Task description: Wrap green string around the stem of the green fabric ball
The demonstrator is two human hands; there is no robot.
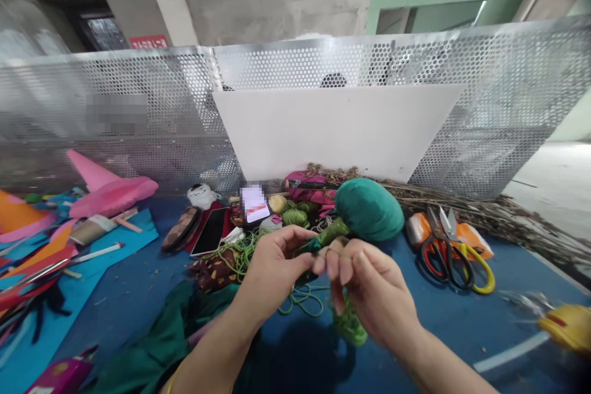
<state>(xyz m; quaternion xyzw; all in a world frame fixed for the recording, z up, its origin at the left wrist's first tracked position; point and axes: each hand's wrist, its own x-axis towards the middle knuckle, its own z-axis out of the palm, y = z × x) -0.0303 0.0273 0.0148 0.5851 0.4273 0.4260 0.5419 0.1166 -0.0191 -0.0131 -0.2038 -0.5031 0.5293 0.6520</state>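
In the middle of the head view is a teal, rounded, stuffed cloth head with a narrow neck wrapped in green. My left hand is closed in a pinch on the lower end of that neck. Close beside it, my right hand has its fingers pressed together on a thin strand of yarn, which stretches between the two hands. Below the right hand hangs a small hank of green yarn. Loose green strands trail onto the blue table under my hands. My fingers partly hide the neck's lower end.
Two pairs of scissors lie on an orange packet at right, near a yellow object. Behind my hands are yarn balls and phones. Dark green cloth and coloured felt lie left; a white board stands behind.
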